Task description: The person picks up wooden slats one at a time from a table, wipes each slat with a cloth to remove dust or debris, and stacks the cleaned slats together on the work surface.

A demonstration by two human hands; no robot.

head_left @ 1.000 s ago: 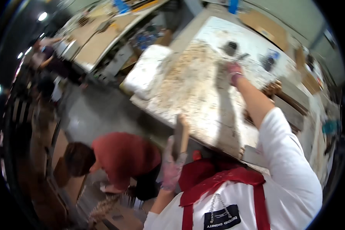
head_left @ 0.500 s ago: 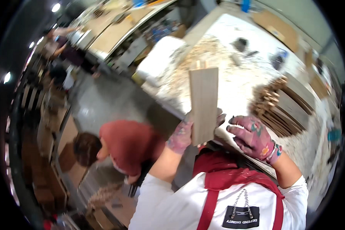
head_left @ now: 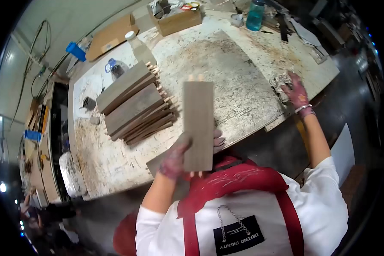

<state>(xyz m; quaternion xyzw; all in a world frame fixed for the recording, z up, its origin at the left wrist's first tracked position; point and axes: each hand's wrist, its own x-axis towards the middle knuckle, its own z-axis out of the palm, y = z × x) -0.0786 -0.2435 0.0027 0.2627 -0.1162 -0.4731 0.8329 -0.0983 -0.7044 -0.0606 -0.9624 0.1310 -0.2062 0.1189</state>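
My view has swung to the right since half a second ago, so the stack of grey-brown boards (head_left: 134, 100), earlier right of the held one, now shows to its left on the worktop (head_left: 239, 106). In my left hand (head_left: 177, 155) I still have the single wooden board (head_left: 199, 123), fingers gripping its lower part, long side running away from me, in front of the red apron (head_left: 239, 179) near the worktop's edge; pale dowels (head_left: 196, 78) stick out at both ends. My right hand (head_left: 299, 94), empty beside that board before, has gone out to a crumpled rag (head_left: 280, 81) near the right-hand edge; its fingers are bent at the rag, but I cannot tell whether they have closed on it. As for containers, an open box (head_left: 181, 26) at the back holds jumbled white and reddish items, a clear bottle with a white cap (head_left: 141, 49) stands nearby, a teal bottle (head_left: 254, 17) has see-through sides, and a blue-handled jug (head_left: 116, 70) looks dark inside.
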